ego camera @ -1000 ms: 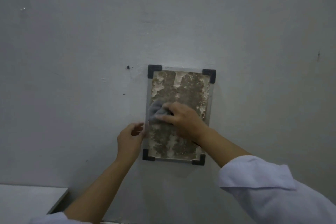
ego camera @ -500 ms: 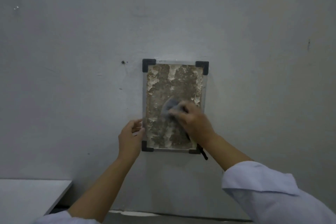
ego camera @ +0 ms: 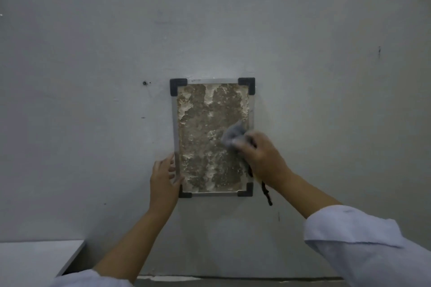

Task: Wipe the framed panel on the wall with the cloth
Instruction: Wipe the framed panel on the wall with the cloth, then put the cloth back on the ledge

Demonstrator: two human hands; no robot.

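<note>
Grey wall (ego camera: 93,53), mottled framed panel (ego camera: 205,123), white tabletop (ego camera: 35,261) below left.

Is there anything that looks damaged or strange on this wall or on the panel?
Yes. The framed panel has a rough, flaking brown surface with pale patches, as if it were peeling. A small dark hole or screw sits in the wall to its left, holding nothing. The frame itself hangs nearly straight.

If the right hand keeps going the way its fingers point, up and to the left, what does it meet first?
Only more of the framed panel: the right hand already presses the cloth on it.
</note>
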